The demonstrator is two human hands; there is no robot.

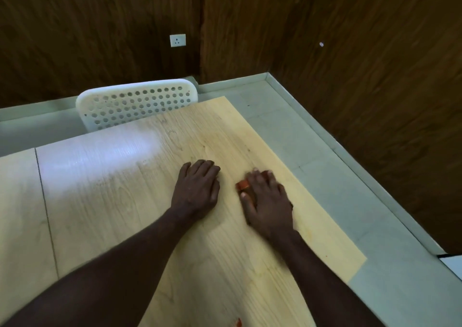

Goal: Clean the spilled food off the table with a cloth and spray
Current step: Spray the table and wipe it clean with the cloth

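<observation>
Both of your hands lay on the pale wooden tabletop (pixel 125 201). Your left hand (pixel 196 189) rested flat, palm down, fingers spread and holding nothing. Just beside it, your right hand (pixel 267 201) pressed down over an orange-red cloth (pixel 243 184), its grip closed loosely on it; only a corner showed past your thumb. A small red smear (pixel 238 323) sat at the near edge. A white perforated chair (pixel 137 103) stood behind the tabletop.

An orange-red cloth (pixel 243 184) lies bunched on the pale wooden table (pixel 140 201), mostly hidden under the right hand (pixel 266 199).
</observation>
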